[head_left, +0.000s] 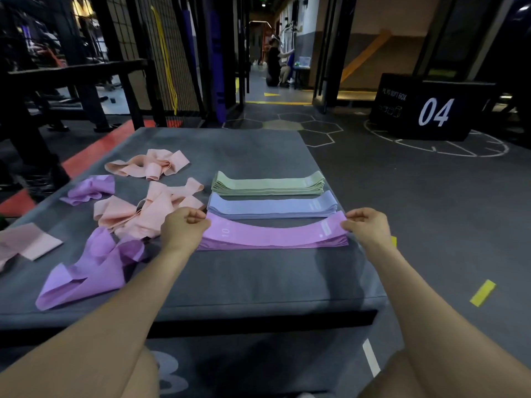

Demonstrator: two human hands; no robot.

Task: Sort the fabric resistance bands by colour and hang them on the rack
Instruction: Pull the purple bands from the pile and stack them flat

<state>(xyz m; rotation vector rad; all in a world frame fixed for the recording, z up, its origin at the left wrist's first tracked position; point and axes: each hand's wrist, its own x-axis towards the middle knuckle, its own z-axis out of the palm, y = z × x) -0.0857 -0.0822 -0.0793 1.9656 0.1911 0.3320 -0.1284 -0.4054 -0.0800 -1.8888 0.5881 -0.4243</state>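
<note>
A purple band (pixel 273 235) is stretched flat over a neat purple stack at the near right of the grey padded box (pixel 244 277). My left hand (pixel 184 228) pinches its left end and my right hand (pixel 366 226) pinches its right end. Behind it lie a flat blue stack (pixel 271 208) and a green stack (pixel 268 183). Loose peach bands (pixel 149 211) sit crumpled to the left, with more peach ones (pixel 148 165) further back. Crumpled purple bands (pixel 86 271) lie at the near left and a small purple heap (pixel 89 189) beyond them.
A pale pink band (pixel 27 242) lies at the box's left edge. A black wire-mesh rack (pixel 161 53) with a yellow band hanging stands behind the box. A black soft box marked 04 (pixel 431 110) sits on the floor at the right. A person crouches far down the corridor.
</note>
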